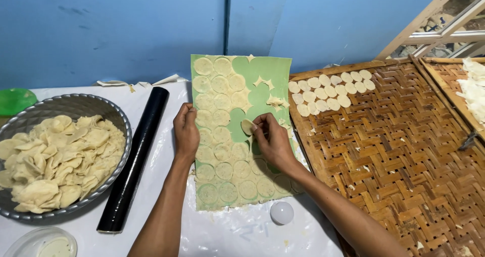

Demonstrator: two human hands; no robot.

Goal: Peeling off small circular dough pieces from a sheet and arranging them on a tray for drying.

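Note:
A green sheet [268,70] lies on the white table, covered with thin rolled dough cut into several round discs [217,136]. My right hand [273,141] pinches one dough disc [247,126] lifted off the sheet's middle. My left hand [186,131] rests on the sheet's left edge, fingers curled, pressing it down. Bare green circles and dough scraps [275,101] show where discs have come off at the upper right.
A woven bamboo tray [399,151] on the right carries rows of round discs [328,91]. A black rolling pin [134,158] lies left of the sheet. A metal bowl [76,105] holds dough pieces. A white round cap [282,212] sits near the front.

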